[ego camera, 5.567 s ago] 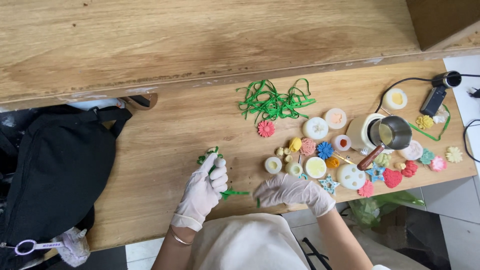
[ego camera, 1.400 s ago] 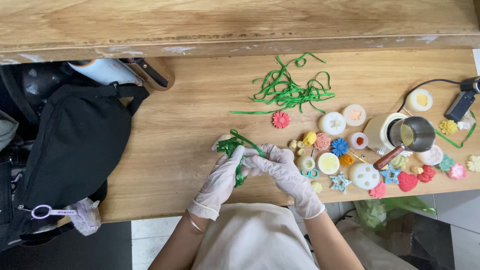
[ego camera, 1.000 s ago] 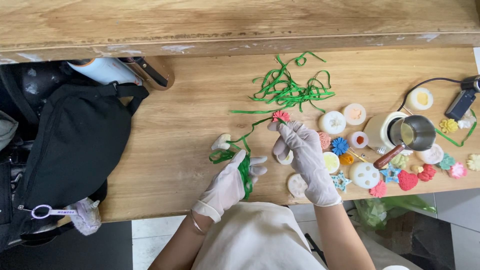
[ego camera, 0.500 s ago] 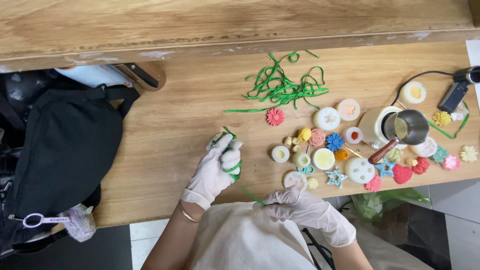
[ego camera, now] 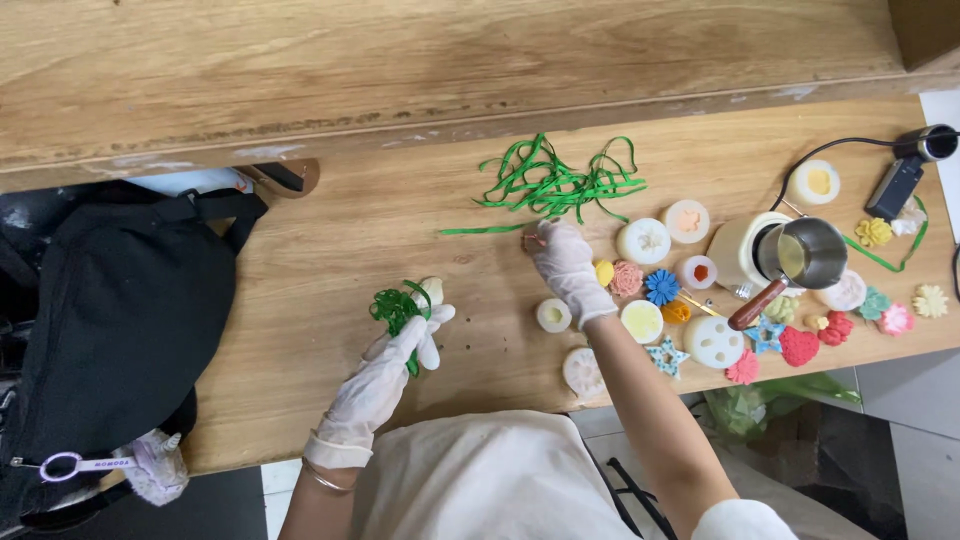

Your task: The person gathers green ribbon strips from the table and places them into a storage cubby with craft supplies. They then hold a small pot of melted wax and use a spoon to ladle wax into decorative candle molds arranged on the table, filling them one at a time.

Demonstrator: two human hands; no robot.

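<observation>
Your left hand (ego camera: 385, 372), gloved, is closed around a small bundle of green ribbon (ego camera: 393, 307), holding it just above the worktop (ego camera: 330, 260). Your right hand (ego camera: 566, 264), also gloved, reaches forward with its fingers curled onto a small pink flower piece (ego camera: 531, 240), which lies at the near edge of the loose tangle of green ribbon strips (ego camera: 560, 184); you cannot tell whether the fingers have pinched it or only touch it. To the left of both hands a black bag (ego camera: 110, 330) hangs against the worktop's end. Right of your right hand lie round white moulds (ego camera: 643, 241) and coloured cast flowers, among them a blue flower (ego camera: 661, 286) and a red heart (ego camera: 799, 346), crowded close together. Behind these stands a small metal pot (ego camera: 806, 254) with a wooden handle, and a black cable (ego camera: 845, 150) runs to the far right corner. The worktop is pale wood, with a raised wooden ledge along its far side
</observation>
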